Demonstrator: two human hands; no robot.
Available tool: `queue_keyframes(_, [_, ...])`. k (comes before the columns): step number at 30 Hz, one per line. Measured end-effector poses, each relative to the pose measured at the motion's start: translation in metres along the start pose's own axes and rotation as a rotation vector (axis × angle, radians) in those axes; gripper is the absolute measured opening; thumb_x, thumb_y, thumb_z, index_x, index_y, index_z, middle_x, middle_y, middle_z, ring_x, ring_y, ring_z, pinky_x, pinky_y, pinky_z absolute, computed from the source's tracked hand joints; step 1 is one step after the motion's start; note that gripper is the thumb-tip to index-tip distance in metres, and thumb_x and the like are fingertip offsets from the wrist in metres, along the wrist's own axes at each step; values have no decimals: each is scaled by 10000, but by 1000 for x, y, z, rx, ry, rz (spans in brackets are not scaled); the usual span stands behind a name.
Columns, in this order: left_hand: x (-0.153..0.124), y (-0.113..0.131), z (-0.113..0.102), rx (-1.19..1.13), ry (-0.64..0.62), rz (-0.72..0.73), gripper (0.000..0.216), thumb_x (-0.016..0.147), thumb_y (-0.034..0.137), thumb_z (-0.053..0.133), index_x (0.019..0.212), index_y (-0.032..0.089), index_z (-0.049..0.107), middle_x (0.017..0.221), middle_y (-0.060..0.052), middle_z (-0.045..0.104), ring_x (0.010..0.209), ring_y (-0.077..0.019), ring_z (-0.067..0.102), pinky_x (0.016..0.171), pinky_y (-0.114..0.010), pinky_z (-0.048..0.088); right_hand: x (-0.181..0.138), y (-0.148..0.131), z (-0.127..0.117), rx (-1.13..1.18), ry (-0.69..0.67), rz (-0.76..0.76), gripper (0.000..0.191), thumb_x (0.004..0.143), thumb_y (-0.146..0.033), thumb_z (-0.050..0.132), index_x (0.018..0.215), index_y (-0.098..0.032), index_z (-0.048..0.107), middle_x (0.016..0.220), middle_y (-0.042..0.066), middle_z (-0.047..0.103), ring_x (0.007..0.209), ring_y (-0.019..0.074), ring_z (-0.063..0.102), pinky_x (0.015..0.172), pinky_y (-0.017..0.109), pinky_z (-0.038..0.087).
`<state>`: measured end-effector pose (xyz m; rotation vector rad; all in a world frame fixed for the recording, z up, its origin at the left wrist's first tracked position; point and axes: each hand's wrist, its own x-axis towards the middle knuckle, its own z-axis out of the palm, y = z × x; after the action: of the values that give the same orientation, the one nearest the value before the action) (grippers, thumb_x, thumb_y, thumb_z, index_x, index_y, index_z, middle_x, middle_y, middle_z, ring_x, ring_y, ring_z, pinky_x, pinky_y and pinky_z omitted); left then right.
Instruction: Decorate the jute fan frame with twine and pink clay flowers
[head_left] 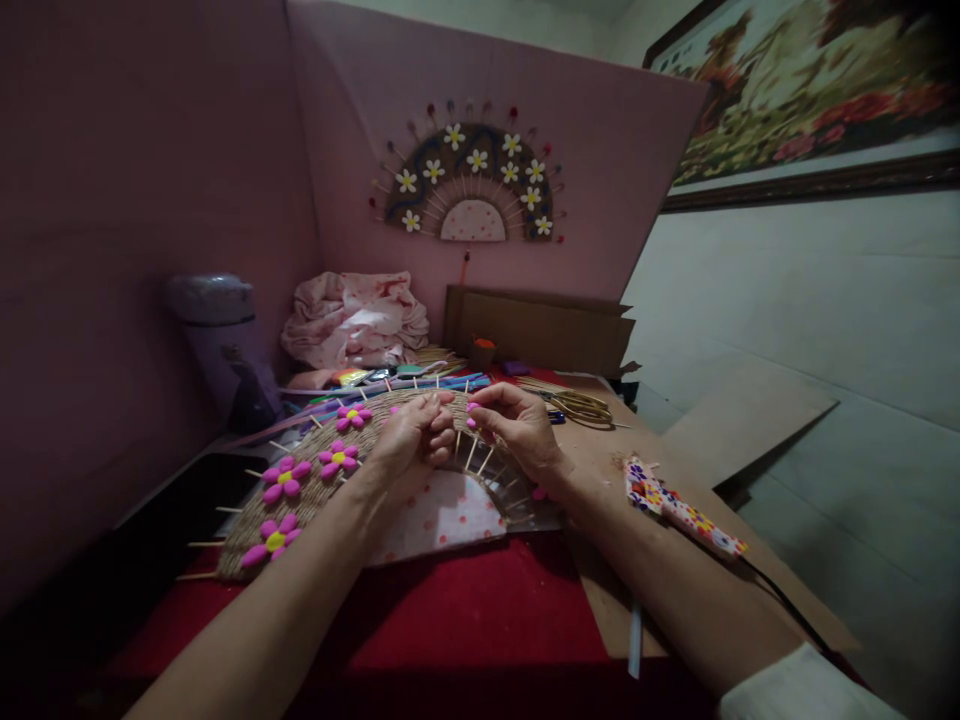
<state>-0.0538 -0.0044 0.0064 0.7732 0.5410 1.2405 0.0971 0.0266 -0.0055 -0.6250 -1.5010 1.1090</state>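
Observation:
A half-round woven jute piece (315, 480) lies on the red cloth, with wooden skewers sticking out like spokes and several pink flowers (283, 478) with yellow centres on its left arc. Its inner half-disc (442, 515) is pale with red dots. My left hand (414, 435) rests on the top of the arc, fingers curled and pinched together. My right hand (514, 425) is just to its right, fingers pinching a small pink bit (472, 408) above the skewers. What the left fingers hold is hidden.
A finished fan-shaped piece with white flowers (471, 185) hangs on the pink board behind. A lilac bottle (217, 345), a bundled pink cloth (352, 318), a cardboard box (536, 330), coiled cord (577, 405) and a patterned tool (682, 510) lie around. A dark phone (199, 490) is at the left.

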Motion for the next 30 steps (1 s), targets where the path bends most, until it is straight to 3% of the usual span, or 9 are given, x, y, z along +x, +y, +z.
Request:
queue_keyframes(5, [-2,-1,3,86,-49,44,162,742,73,593,903,86,581,620,29,485,390,-9,316,344,-117,240,-1,-2,0,13,22,-7,246,644,-359,761,756,-180,636,613,-19,595,494,88,495,446,222,409])
queue_keyframes(8, [-2,-1,3,126,-58,52,163,754,175,636,897,102,609,527,62,418,365,-15,272,330,-121,210,-1,-3,0,-15,38,-33,246,648,-377,757,748,-187,637,604,-22,579,499,92,490,441,222,399])
queue_keyframes(11, [-1,-3,1,140,-104,14,199,761,306,658,820,121,614,478,78,358,350,-16,235,326,-130,167,0,-4,-1,-116,56,-164,215,648,-363,764,706,-190,650,683,-7,578,606,107,517,523,235,429])
queue_keyframes(15, [0,-5,0,182,-146,-10,263,704,334,718,662,123,567,480,65,380,351,-6,252,334,-145,148,1,-4,-2,-200,28,-289,165,668,-345,759,712,-210,673,748,5,560,721,128,519,607,251,442])
queue_keyframes(20, [0,-6,2,173,-123,-6,279,660,326,757,657,115,574,477,63,391,365,-3,263,345,-146,147,-1,-4,-2,-202,-40,-299,144,693,-328,746,766,-225,677,776,9,557,724,134,520,597,259,441])
queue_keyframes(24, [-1,-6,3,159,-100,0,305,664,366,749,656,111,581,494,55,414,371,-4,275,348,-149,146,-2,-7,-1,-224,-11,-332,121,722,-333,719,738,-220,677,768,12,552,742,139,523,620,269,447])
queue_keyframes(30, [-2,-4,5,179,-28,2,302,582,299,810,674,100,603,501,54,439,383,-5,302,360,-147,178,-3,-7,-3,-250,-44,-308,135,722,-296,726,831,-229,681,809,14,537,724,128,511,540,235,418])
